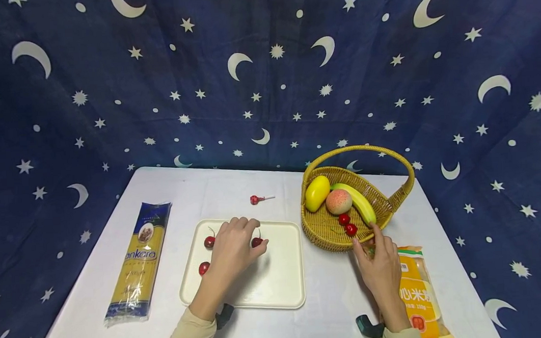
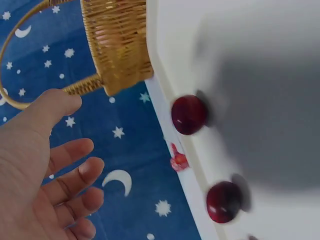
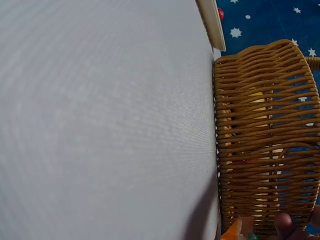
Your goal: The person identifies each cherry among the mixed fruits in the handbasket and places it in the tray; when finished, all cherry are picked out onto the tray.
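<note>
My left hand hovers over the cream tray, its fingers loosely bent and holding nothing. On the tray lie dark red cherries: one at the far left, one nearer, and another beside the left thumb. In the left wrist view the hand is well apart from the cherries. My right hand holds the near rim of the wicker basket, thumb outside and fingertips at the edge. Inside lie a yellow mango, a peach, a banana and two cherries.
A pack of spaghetti lies left of the tray. Behind the tray is a red lollipop. An orange-and-yellow food packet lies right of the right hand, partly behind it. A starry blue cloth hangs behind the white table.
</note>
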`<state>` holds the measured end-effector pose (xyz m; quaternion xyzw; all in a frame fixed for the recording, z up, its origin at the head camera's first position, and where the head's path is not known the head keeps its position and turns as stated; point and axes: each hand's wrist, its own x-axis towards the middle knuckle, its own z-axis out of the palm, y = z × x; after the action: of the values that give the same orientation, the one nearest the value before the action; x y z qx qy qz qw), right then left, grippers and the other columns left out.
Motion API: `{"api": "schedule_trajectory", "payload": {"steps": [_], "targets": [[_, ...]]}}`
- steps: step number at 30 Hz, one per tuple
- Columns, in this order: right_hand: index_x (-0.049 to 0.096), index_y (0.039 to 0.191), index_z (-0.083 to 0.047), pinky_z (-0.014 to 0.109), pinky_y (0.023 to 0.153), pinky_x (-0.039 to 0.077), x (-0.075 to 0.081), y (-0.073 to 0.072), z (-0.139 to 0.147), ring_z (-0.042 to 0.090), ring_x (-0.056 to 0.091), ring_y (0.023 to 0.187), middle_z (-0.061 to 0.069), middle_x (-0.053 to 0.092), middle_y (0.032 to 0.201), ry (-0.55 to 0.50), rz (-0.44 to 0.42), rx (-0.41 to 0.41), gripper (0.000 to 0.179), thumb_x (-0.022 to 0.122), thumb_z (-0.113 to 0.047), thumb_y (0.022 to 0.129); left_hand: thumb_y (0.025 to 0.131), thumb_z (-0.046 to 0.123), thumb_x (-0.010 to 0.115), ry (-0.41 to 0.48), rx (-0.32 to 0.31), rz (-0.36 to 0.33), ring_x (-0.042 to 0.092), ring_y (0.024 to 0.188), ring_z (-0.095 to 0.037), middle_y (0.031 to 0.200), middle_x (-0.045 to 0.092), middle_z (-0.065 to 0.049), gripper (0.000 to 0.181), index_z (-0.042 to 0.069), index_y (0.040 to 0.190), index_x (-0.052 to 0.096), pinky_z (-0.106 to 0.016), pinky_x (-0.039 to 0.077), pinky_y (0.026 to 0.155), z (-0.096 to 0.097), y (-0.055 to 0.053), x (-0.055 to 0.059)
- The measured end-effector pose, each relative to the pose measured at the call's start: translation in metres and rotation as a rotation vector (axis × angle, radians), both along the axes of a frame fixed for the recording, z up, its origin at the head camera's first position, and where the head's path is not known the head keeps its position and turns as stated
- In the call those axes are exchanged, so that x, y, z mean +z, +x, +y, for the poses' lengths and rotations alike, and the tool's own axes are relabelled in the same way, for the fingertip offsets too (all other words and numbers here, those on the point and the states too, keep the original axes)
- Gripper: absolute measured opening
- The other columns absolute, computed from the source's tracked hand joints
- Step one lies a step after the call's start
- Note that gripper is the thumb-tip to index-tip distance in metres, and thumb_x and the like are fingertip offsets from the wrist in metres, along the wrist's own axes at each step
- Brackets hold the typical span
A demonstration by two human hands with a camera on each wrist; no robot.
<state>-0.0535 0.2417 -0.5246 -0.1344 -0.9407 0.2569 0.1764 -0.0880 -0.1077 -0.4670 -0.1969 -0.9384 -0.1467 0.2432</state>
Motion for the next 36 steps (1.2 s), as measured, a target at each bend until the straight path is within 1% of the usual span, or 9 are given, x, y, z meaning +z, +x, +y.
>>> {"api": "schedule_trajectory", "payload": {"steps": [3,8,12,15,18,21,26,32,36], "targets": [[0.046,0.159,-0.015,0.041,0.078,0.034,0.000,0.000,0.000,0.034,0.050,0.099,0.018,0.058,0.111,0.000,0.001,0.002,0.071,0.071,-0.043,0.099,0.078,0.036,0.090,0.001,-0.022,-0.003,0.064,0.075,-0.022,0.083,0.072,-0.001,0.037,0.013,0.104,0.076,-0.035,0.047,0.067,0.009,-0.006,0.006],[0.046,0.159,-0.015,0.039,0.077,0.033,-0.001,0.000,0.002,0.033,0.049,0.099,0.017,0.058,0.110,-0.004,0.003,0.006,0.071,0.072,-0.043,0.099,0.082,0.036,0.088,0.010,-0.075,-0.048,0.069,0.083,-0.023,0.091,0.076,-0.002,0.035,0.014,0.108,0.076,-0.037,0.052,0.071,0.023,-0.017,0.015],[0.047,0.159,-0.015,0.040,0.078,0.034,0.000,0.000,0.002,0.034,0.050,0.100,0.018,0.058,0.111,-0.003,0.004,0.004,0.071,0.072,-0.042,0.099,0.086,0.036,0.085,0.022,-0.178,-0.120,0.070,0.087,-0.020,0.094,0.075,0.001,0.034,0.016,0.112,0.076,-0.036,0.056,0.075,0.037,-0.026,0.024],[0.046,0.159,-0.015,0.042,0.078,0.035,0.001,0.000,0.001,0.035,0.051,0.101,0.018,0.059,0.113,0.000,-0.002,0.005,0.070,0.072,-0.042,0.099,0.090,0.036,0.082,0.032,-0.275,-0.210,0.069,0.091,-0.018,0.099,0.074,0.002,0.034,0.018,0.118,0.076,-0.035,0.058,0.077,0.049,-0.032,0.032],[0.047,0.159,-0.015,0.042,0.078,0.036,0.001,0.001,0.000,0.035,0.051,0.101,0.019,0.059,0.113,0.003,0.002,0.005,0.070,0.071,-0.042,0.099,0.093,0.034,0.079,0.024,-0.357,-0.298,0.069,0.098,-0.017,0.109,0.075,0.002,0.035,0.018,0.124,0.075,-0.034,0.059,0.082,0.064,-0.039,0.041],[0.048,0.158,-0.013,0.042,0.077,0.036,0.001,0.001,0.000,0.035,0.052,0.100,0.019,0.060,0.111,0.004,0.018,0.005,0.069,0.072,-0.041,0.099,0.095,0.034,0.078,-0.002,-0.416,-0.337,0.068,0.099,-0.016,0.117,0.074,0.001,0.037,0.018,0.128,0.074,-0.033,0.059,0.084,0.080,-0.047,0.049],[0.049,0.157,-0.012,0.042,0.076,0.037,0.001,0.001,0.001,0.036,0.053,0.098,0.020,0.061,0.110,0.016,0.032,0.002,0.070,0.073,-0.040,0.098,0.095,0.037,0.078,-0.075,-0.502,-0.330,0.065,0.091,-0.015,0.113,0.072,0.001,0.039,0.019,0.130,0.072,-0.030,0.058,0.081,0.109,-0.062,0.054],[0.049,0.158,-0.013,0.042,0.077,0.038,0.000,0.000,0.001,0.036,0.054,0.100,0.019,0.061,0.111,0.028,0.020,0.001,0.070,0.073,-0.042,0.098,0.096,0.036,0.078,-0.232,-0.539,-0.331,0.067,0.104,-0.014,0.128,0.069,0.002,0.039,0.024,0.132,0.071,-0.029,0.060,0.085,0.140,-0.077,0.054],[0.050,0.156,-0.012,0.043,0.076,0.038,-0.001,0.000,0.001,0.036,0.054,0.098,0.019,0.061,0.110,0.033,0.038,0.000,0.070,0.073,-0.042,0.098,0.096,0.039,0.079,-0.371,-0.565,-0.323,0.065,0.112,-0.014,0.128,0.067,0.002,0.041,0.024,0.134,0.069,-0.029,0.060,0.086,0.159,-0.086,0.051]]}}
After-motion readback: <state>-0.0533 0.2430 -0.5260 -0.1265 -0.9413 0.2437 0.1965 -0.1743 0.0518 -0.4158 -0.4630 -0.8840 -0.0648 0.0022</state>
